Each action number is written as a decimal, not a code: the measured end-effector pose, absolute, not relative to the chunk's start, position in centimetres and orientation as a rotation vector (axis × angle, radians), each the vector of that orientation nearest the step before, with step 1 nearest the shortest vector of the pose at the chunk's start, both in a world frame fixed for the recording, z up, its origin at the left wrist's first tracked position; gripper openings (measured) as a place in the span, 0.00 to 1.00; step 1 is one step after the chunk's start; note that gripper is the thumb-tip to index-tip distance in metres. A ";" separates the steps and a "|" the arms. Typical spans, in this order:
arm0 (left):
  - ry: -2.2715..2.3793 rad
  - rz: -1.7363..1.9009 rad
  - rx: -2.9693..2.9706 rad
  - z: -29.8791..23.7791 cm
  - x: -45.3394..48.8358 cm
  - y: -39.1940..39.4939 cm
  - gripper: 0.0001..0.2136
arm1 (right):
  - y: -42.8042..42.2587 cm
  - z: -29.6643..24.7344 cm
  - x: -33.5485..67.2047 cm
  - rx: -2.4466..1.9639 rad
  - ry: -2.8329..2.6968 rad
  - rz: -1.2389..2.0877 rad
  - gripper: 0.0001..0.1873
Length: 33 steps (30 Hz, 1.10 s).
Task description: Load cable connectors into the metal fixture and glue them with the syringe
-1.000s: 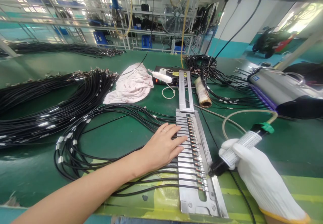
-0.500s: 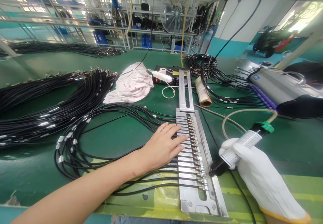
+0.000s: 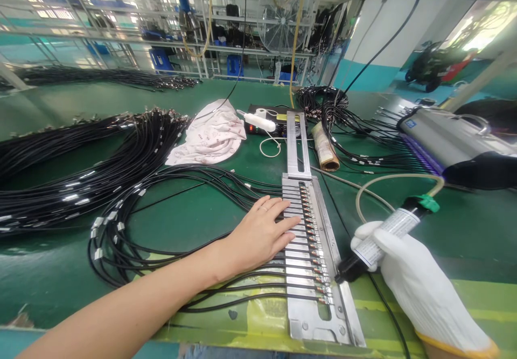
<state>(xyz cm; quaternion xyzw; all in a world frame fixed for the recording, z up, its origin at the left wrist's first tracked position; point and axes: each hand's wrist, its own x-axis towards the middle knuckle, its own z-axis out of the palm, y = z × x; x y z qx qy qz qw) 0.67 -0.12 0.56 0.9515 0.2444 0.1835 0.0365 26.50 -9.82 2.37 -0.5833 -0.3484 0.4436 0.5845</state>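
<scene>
Syringe, labelled and black at both ends, is in the right hand, tilted with its lower tip at the right rail of the metal fixture; contact between tip and rail cannot be told. Right hand, in a white knit glove, is closed round the barrel, thumb along the label. Judged handling: light, stiff-walled, perhaps slippery against knit; best hold mid-barrel, clear of the green cap, where the flexible hose may tug.

Fixture: slotted plate, probably rigid and fairly heavy, best taken by its edges. Black cables lie side by side in its grooves; springy by their loops. Connector ends look small and likely fragile; hold cables by the jackets.

Left hand, bare, lies palm down with fingers spread over the cables and plate, grasping nothing visible.

Beyond, on the green bench: crumpled cloth, cardboard roll, grey lamp housing glowing violet.
</scene>
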 end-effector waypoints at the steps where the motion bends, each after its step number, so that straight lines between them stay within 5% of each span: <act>1: 0.747 0.569 2.920 0.5 0.7 -0.1 0.18 | -9.9 2.3 26.6 -1.359 -0.820 1.032 0.23; 17: 0.748 0.561 2.905 0.7 0.7 -0.1 0.18 | -9.5 2.6 26.1 -1.386 -0.774 1.003 0.26; 33: 0.759 0.542 2.899 0.8 0.6 -0.2 0.18 | -10.0 1.9 26.9 -1.317 -0.746 1.027 0.18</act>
